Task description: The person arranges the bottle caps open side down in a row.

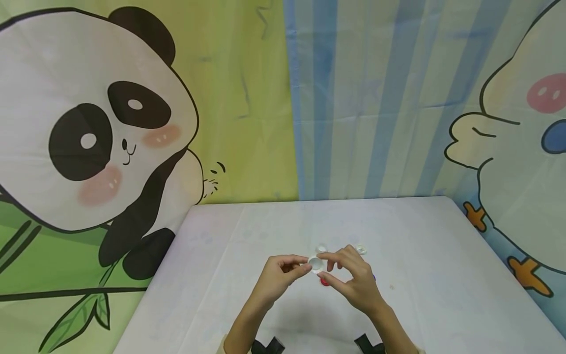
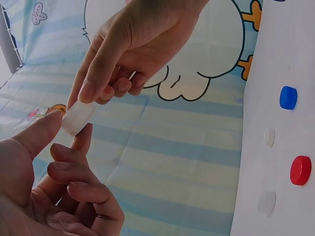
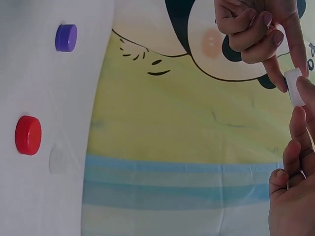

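Observation:
A small white bottle cap is held above the table between both hands, its hollow side facing the head camera. My left hand pinches its left edge between thumb and forefinger. The right hand grips the same cap with thumb and forefinger from the other side. In the left wrist view the white cap sits between the fingertips of both hands; in the right wrist view it appears edge-on as a white cap. Just beneath the hands, a red cap lies on the table, partly covered by the right hand.
A blue cap and two whitish, see-through caps, one nearer the blue cap and one farther from it, lie on the white table. A purple cap shows in the right wrist view. Printed cloth walls stand behind.

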Tool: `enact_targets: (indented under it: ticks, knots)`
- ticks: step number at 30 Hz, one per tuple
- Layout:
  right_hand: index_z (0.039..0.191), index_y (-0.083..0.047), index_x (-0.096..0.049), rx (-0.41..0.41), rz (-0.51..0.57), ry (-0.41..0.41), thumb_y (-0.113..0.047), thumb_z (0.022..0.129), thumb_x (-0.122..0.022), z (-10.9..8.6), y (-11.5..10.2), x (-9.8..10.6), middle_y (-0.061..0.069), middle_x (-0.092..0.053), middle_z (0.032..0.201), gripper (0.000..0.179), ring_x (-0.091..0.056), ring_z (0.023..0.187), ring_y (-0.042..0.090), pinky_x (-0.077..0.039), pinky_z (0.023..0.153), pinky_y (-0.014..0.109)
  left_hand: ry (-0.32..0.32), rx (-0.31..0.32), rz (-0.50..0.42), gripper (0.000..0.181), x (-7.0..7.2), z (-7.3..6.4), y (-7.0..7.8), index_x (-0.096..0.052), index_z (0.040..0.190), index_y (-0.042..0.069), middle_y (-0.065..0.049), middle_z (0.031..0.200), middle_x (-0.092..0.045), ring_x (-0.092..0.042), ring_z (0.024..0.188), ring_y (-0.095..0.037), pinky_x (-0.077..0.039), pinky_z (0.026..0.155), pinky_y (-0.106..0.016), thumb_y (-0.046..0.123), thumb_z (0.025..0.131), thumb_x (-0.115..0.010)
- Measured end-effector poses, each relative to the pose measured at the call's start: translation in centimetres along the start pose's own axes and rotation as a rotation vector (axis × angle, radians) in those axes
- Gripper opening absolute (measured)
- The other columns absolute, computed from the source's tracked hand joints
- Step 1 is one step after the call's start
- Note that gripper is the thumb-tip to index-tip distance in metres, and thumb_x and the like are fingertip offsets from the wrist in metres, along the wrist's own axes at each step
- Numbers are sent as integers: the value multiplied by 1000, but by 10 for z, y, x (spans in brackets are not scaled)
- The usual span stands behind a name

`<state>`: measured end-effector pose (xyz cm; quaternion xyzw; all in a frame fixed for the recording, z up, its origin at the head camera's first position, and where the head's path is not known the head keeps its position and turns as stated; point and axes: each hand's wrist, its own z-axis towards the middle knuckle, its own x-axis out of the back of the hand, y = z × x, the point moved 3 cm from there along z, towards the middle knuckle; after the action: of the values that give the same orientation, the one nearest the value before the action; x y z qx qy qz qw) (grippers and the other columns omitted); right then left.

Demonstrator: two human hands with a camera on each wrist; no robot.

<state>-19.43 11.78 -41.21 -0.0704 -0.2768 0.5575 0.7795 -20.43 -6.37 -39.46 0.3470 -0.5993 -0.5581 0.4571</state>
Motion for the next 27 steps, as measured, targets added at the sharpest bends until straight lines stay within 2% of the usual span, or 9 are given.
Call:
enact_targets:
  ticks: [3,9,13,16,20,23,27]
  knots:
    - [105,-14,-64,1,-3,-3,-12,69,-76,0,0,-1,-12,-53,76,39,-44,78,6,-32,64,17,3,-4,7,22,-1,-2,8,-68,94,4,-1,78,-60,-53,71,-7,-45,66,-24,22,81,-66]
    - [105,-13,-64,-11,-6,-10,-8,66,-77,2,-3,-1,-12,-52,76,41,-44,77,5,-31,64,16,17,-12,23,20,0,-3,10,-69,94,4,-1,75,-59,-50,66,-5,-44,62,-21,19,81,-66]
    - [107,-8,-63,-44,21,-30,-1,62,-77,9,-13,1,-10,-52,76,48,-43,75,4,-29,63,13,63,-77,87,19,0,-1,9,-69,94,5,-1,68,-56,-45,59,-5,-39,53,-18,18,80,-67]
    - [110,-7,-61,-92,44,-55,2,62,-76,12,-17,3,-8,-54,76,52,-42,74,4,-30,61,12,124,-203,167,18,1,1,5,-70,92,7,-2,63,-54,-43,54,-5,-37,47,-19,17,78,-69]
    - [112,-9,-59,-171,89,-108,4,69,-71,6,-9,2,-6,-55,77,45,-43,75,6,-35,62,18,191,-462,311,18,1,5,-5,-71,93,11,2,58,-52,-40,51,-3,-35,44,-18,20,77,-70]
    - [108,-13,-61,-293,158,-175,-1,79,-65,-4,5,-2,-5,-56,81,32,-44,77,8,-38,66,22,210,-645,427,20,2,6,-7,-70,96,14,8,58,-49,-38,52,0,-33,45,-13,23,79,-68]
    - [103,-13,-62,-453,317,-249,-6,88,-55,-12,17,-6,3,-57,89,18,-44,80,9,-40,69,26,211,-823,525,21,1,4,-4,-70,99,17,11,59,-46,-37,54,2,-31,48,-7,23,78,-68]
